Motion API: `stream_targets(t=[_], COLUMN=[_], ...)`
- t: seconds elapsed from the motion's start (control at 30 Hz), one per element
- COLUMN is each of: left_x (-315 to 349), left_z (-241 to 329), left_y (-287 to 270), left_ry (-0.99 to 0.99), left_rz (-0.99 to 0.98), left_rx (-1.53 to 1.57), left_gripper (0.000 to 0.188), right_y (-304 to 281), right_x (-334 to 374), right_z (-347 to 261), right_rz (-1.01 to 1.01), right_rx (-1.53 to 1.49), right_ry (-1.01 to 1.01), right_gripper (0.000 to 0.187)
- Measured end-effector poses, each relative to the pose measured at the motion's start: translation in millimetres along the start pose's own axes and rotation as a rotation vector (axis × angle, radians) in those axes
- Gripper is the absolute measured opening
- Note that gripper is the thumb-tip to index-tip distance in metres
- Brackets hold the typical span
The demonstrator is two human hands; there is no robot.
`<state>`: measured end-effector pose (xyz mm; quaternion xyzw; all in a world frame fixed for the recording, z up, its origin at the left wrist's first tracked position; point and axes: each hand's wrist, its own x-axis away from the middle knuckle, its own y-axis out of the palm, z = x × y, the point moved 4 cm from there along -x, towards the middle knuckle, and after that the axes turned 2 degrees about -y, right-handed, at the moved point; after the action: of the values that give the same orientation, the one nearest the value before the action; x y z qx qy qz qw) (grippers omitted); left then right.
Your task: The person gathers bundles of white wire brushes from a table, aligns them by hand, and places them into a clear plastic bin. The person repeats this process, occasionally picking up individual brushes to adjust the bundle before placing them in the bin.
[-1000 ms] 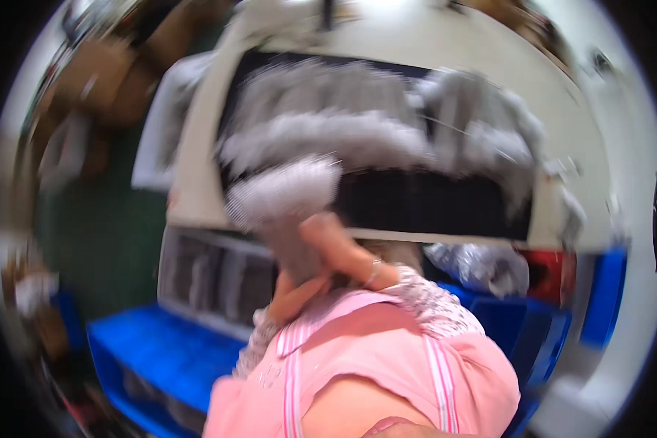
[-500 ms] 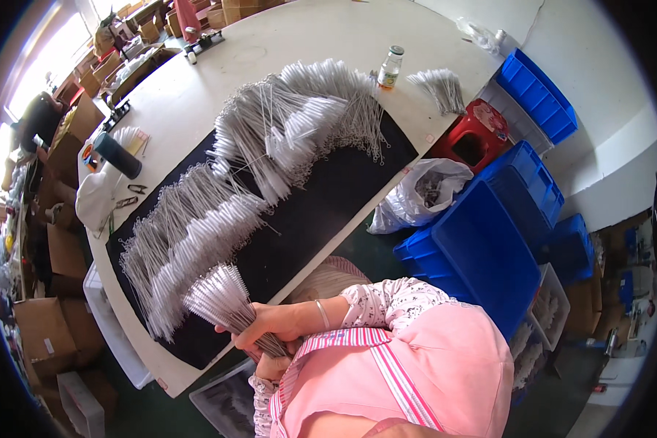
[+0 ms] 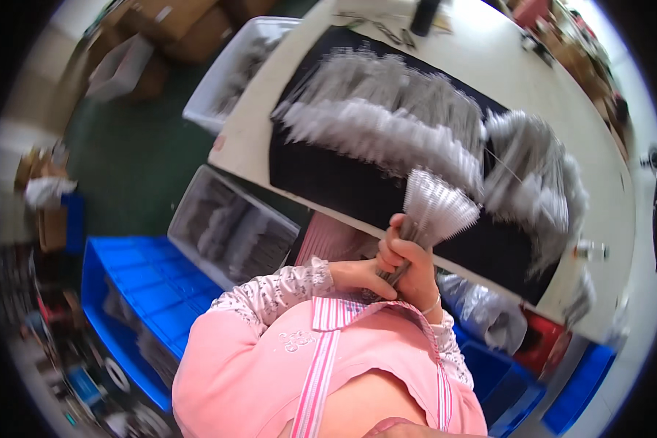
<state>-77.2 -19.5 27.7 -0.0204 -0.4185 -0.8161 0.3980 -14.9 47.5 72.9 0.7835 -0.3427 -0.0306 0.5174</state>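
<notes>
- The brushes stand in the right hand, which is wrapped around their wire handles; the bristles fan out above its fingers.
- The left hand meets the handles lower down; its fingers are partly hidden, so I cannot tell whether it grips.
- The hands cover the handle ends.
- Beyond, the piles on the black mat are blurred.

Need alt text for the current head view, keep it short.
A person's right hand grips a bundle of white-bristled wire brushes, bristles pointing away from the body, the left hand at the stems' lower ends. Beyond, piles of similar brushes lie on a black mat on a pale table; blue crates flank the body.
</notes>
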Motion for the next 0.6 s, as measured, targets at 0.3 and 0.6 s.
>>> stream_targets(t=[0.3, 0.6], left_x=[6.3, 4.6], left_z=[6.6, 25.6], left_y=[2.8, -9.7], left_ry=[0.188, 0.493], left_rz=[0.003, 0.274], left_rx=[-0.082, -0.505], left_gripper=[0.043, 0.073], right_y=[15.8, -19.2], right_x=[-4.5, 6.9], right_z=[4.6, -21.7], right_rz=[-0.135, 0.048], right_rx=[0.183, 0.402], right_ry=[0.004, -0.223], right_gripper=[0.033, 0.033])
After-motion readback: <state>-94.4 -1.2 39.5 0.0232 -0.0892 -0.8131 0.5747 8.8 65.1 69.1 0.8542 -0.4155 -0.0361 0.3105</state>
